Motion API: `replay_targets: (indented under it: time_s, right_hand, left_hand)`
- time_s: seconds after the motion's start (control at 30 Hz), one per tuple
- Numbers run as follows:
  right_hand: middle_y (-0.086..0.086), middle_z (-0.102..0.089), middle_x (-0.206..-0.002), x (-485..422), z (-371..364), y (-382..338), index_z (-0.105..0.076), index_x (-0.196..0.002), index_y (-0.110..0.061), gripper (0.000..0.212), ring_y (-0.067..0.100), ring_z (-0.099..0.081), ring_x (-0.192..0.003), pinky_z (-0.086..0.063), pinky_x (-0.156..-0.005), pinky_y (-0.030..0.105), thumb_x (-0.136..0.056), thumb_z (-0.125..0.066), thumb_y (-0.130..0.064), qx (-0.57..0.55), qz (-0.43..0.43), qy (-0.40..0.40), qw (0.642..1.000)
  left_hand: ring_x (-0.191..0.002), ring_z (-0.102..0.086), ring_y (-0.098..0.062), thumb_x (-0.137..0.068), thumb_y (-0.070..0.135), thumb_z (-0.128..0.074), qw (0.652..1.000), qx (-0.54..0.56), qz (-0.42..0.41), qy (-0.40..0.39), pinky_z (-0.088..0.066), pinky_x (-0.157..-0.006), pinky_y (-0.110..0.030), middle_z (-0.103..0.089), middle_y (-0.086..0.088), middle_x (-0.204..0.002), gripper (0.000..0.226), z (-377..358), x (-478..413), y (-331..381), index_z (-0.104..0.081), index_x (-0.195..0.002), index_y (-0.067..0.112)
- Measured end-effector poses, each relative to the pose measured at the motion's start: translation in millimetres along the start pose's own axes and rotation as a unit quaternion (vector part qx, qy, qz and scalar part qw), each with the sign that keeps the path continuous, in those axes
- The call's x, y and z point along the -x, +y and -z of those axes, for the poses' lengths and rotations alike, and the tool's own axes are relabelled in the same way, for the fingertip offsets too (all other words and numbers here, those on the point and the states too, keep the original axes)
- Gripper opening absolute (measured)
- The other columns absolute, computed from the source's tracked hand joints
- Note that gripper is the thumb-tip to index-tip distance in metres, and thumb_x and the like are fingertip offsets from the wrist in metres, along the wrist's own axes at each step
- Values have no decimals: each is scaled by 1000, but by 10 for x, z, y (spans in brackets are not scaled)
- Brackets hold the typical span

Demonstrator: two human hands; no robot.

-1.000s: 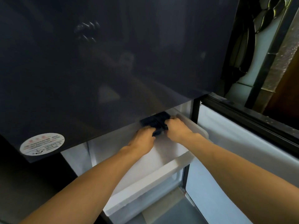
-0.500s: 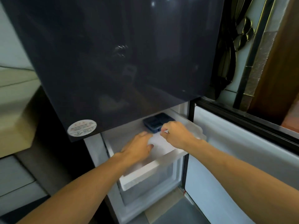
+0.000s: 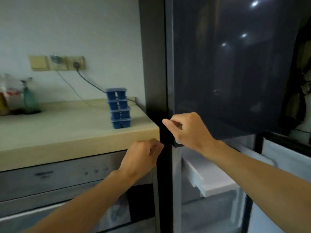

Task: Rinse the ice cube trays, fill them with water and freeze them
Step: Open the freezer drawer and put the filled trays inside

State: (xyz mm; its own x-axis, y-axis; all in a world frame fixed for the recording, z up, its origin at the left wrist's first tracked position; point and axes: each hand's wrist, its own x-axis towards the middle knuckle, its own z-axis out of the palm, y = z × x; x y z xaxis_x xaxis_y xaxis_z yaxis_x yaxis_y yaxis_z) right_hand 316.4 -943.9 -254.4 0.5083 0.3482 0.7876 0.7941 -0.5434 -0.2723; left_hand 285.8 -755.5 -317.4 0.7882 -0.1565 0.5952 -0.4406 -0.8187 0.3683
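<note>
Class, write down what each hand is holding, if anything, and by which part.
Nothing: the left hand and right hand are both empty, fingers loosely curled.

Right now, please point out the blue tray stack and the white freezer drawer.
blue tray stack (image 3: pixel 119 108): head view, middle of its front side.
white freezer drawer (image 3: pixel 217 184): head view, its front lip.
</note>
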Motion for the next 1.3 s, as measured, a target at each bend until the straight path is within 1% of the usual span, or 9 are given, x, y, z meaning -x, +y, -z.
replay_targets:
  time_s: [0.13,0.27,0.37,0.5,0.67,0.87,1.0,1.2,1.3]
  right_hand:
    - [-3,-68,-79,-754,-362,-540,-67,-82,-17,37,14,-63,-74,-53,-70,40,-95,-63,-51,-27,5,21,999]
    - [6,-59,-135,-1359,-708,-857,-57,-134,-15,68,26,-58,-119,-48,-91,39,-90,-59,-68,45,-28,-33,998]
    - [8,-61,-125,-1551,-887,-967,-64,-126,-10,67,31,-60,-113,-47,-83,40,-90,-60,-67,91,-45,-78,992]
    - [8,-59,-74,-1608,-965,-964,-60,-74,-4,43,29,-60,-72,-44,-59,37,-93,-66,-43,113,-52,-71,990]
    - [2,-47,-58,-1492,-828,-904,-45,-59,-10,43,19,-41,-54,-29,-49,30,-93,-64,-29,49,-66,-42,996]
    - [2,-63,-75,-1214,-404,-773,-72,-81,-9,30,17,-57,-70,-38,-58,29,-94,-64,-34,41,-40,2,998]
    - [3,-66,-92,-936,-62,-624,-75,-97,-10,31,16,-59,-84,-50,-76,37,-95,-64,-38,47,-23,15,999]
    - [-1,-66,-107,-508,294,-352,-72,-118,-12,34,10,-61,-92,-47,-76,18,-95,-68,-36,45,-24,35,998]
    - [-3,-66,-107,-359,415,-240,-72,-117,-12,33,8,-60,-92,-44,-74,14,-95,-67,-37,55,-28,31,998]
  left_hand:
    - [-60,-62,-4,-100,43,-52,996,-27,19,88,-55,-60,-34,-70,12,-73,27,740,204,-261,-69,-89,26]
    - [-59,-62,-4,-98,51,-47,988,-54,62,131,-56,-60,-32,-68,15,-73,27,1239,415,-474,-63,-84,35]
    - [-56,-60,-5,-100,46,-51,983,-67,79,152,-55,-59,-31,-66,15,-68,22,1446,527,-599,-61,-81,38]
    - [-55,-58,-3,-99,46,-51,978,-95,77,168,-50,-58,-25,-61,17,-61,22,1552,529,-661,-62,-82,36]
    - [-77,-63,-1,-99,47,-53,972,-129,58,186,-54,-71,-26,-70,18,-92,27,1515,298,-600,-69,-108,27]
    - [-125,-56,-18,-99,42,-59,979,-126,45,156,-47,-101,-35,-55,5,-144,46,1413,-218,-444,-51,-141,25]
    - [-142,-40,-24,-100,29,-60,984,-140,47,97,-33,-116,-38,-43,-3,-156,51,1347,-581,-327,-46,-149,20]
    - [-98,-62,-31,-100,8,-49,976,-198,71,49,-48,-75,-38,-68,-11,-110,22,1267,-846,-368,-67,-112,12]
    - [-84,-62,-29,-97,3,-49,971,-218,80,55,-54,-73,-43,-68,-10,-96,21,1269,-854,-362,-68,-102,12]
